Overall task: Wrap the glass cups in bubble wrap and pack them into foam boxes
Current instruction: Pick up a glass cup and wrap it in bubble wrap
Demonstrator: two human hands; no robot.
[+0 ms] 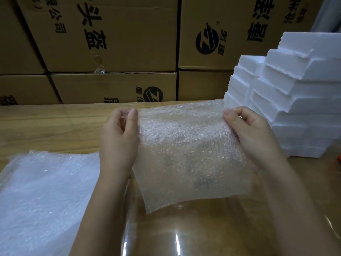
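A clear sheet of bubble wrap hangs in the air over the wooden table, stretched between both hands. My left hand pinches its upper left corner between thumb and fingers. My right hand pinches the upper right corner the same way. A stack of more bubble wrap sheets lies on the table at the lower left. White foam boxes are stacked in stepped piles at the right. Clear glass shows faintly below the sheet, its shape hard to make out.
Large brown cardboard cartons with printed black characters form a wall behind the table. A small orange object peeks in at the right edge beside the foam stack.
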